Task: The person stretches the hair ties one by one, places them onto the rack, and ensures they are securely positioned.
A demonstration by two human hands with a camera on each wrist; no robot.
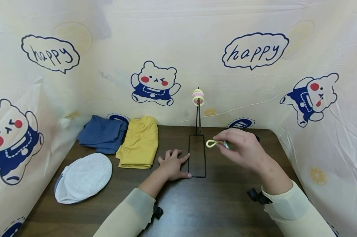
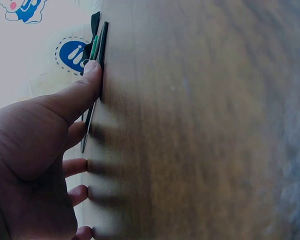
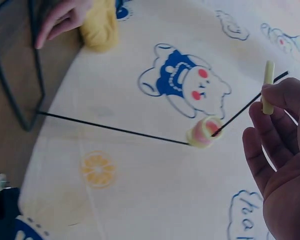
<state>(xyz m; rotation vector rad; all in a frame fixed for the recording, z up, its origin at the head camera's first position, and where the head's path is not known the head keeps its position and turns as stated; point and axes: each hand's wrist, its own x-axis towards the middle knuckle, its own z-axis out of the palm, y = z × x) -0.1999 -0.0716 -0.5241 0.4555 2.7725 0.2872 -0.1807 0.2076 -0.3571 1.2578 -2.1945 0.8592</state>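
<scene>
Yellow hair tie point(image 1: 211, 143) half-hidden, pinched by right hand point(image 1: 244, 148); left hand point(image 1: 171, 164) flat on stand base point(image 1: 197, 158)

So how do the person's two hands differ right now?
The left hand lies flat on the table, fingers spread, pressing the wire stand's base; the right hand is raised above the table. The left hand holds nothing, while the right hand pinches a yellow loop. Both wear pale sleeves.

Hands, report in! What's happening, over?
Left hand flat on table, touching the wire stand's base. Right hand pinching yellow loop. Rings already on hook. Path clear.
</scene>
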